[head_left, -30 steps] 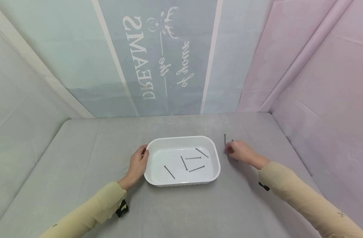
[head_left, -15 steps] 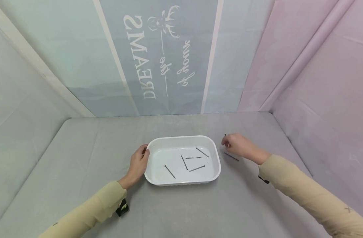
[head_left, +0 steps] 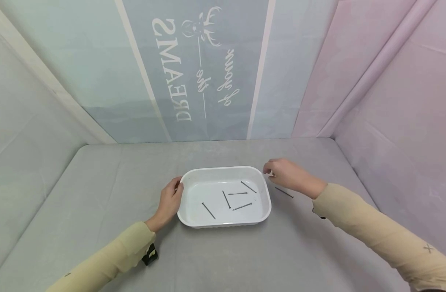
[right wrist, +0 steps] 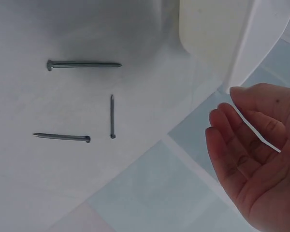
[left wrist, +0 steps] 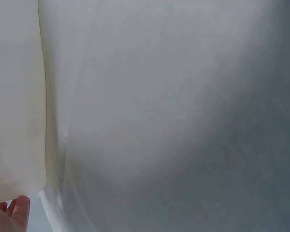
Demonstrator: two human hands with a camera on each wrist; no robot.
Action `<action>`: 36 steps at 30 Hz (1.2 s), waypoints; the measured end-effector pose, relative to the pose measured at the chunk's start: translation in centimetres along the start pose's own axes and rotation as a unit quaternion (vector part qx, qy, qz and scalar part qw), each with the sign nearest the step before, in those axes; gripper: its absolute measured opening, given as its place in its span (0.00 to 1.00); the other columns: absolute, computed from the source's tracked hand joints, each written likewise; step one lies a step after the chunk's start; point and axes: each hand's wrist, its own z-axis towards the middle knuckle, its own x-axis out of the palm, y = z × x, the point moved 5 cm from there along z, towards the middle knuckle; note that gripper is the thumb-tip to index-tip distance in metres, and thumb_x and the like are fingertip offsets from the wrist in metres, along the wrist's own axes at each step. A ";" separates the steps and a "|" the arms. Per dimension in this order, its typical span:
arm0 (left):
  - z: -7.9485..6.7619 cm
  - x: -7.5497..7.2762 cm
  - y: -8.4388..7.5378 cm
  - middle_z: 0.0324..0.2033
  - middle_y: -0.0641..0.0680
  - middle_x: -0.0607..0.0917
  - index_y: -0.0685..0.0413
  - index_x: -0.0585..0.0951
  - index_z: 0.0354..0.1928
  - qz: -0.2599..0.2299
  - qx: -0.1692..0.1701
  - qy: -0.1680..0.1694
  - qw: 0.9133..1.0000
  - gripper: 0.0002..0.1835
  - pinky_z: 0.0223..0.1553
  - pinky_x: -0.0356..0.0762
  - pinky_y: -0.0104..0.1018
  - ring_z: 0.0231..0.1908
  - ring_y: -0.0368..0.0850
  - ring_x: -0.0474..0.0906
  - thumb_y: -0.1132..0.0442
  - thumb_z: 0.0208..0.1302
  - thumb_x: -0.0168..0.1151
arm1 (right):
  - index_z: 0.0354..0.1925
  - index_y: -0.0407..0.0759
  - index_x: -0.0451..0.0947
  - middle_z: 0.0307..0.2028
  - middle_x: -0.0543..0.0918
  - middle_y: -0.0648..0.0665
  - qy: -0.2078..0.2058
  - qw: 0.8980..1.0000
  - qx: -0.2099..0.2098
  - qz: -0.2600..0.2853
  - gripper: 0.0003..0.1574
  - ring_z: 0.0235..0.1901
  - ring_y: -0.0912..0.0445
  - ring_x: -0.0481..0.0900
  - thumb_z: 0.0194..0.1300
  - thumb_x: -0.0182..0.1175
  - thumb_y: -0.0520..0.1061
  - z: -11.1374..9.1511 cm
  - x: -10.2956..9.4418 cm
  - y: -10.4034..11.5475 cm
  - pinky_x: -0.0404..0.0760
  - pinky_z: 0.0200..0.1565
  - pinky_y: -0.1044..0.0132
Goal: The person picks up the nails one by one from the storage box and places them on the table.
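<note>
A white rectangular tray [head_left: 186,219] rests on the grey cloth surface, with several nails [head_left: 226,200] scattered over its floor. My left hand [head_left: 169,201] grips the tray's left rim. In the left wrist view only that hand's fingers [left wrist: 20,212] show, at the lower corner. At the tray's far right corner is my right hand [head_left: 285,173], fingers loosely bent and holding nothing; whether it touches the rim I cannot tell. Three loose nails lie on the cloth in the right wrist view, the largest-looking nail [right wrist: 84,65] nearest the tray. From the head, one loose nail [head_left: 284,192] shows.
Grey cloth [head_left: 223,259] surrounds the tray. A printed fabric backdrop [head_left: 212,134] rises behind it, and fabric walls stand at the left wall [head_left: 33,162] and right wall [head_left: 401,142].
My right hand has moved left and away from me, from the loose nails to the tray's far right corner. A loose nail it partly covered now shows. My left hand stays put.
</note>
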 end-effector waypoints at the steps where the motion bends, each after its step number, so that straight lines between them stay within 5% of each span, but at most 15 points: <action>1: 0.0 0.0 0.0 0.49 0.62 0.77 0.64 0.70 0.57 0.001 0.001 0.000 1.000 0.19 0.46 0.74 0.46 0.47 0.53 0.74 0.62 0.70 0.41 | 0.37 0.37 0.80 0.34 0.80 0.45 0.002 1.000 0.000 -0.002 0.13 0.35 0.52 0.79 0.50 0.57 0.30 0.1 -0.1 0.2 0.78 0.35 0.61; 20: 0.0 0.0 -0.2 0.48 0.63 0.77 0.65 0.70 0.57 -0.001 -0.001 0.008 1.000 0.19 0.46 0.74 0.46 0.47 0.53 0.74 0.62 0.70 0.41 | 0.41 0.38 0.80 0.38 0.80 0.45 0.043 0.997 -0.040 -0.042 0.14 0.36 0.53 0.79 0.52 0.62 0.33 1.3 0.0 3.5 0.77 0.36 0.64; 36: 0.0 0.0 -0.2 0.48 0.63 0.77 0.66 0.70 0.56 0.002 0.003 0.001 1.000 0.19 0.46 0.74 0.47 0.47 0.54 0.74 0.62 0.70 0.41 | 0.41 0.38 0.79 0.39 0.79 0.43 0.047 0.988 -0.133 -0.059 0.14 0.41 0.52 0.78 0.53 0.62 0.34 2.1 0.3 6.5 0.78 0.40 0.65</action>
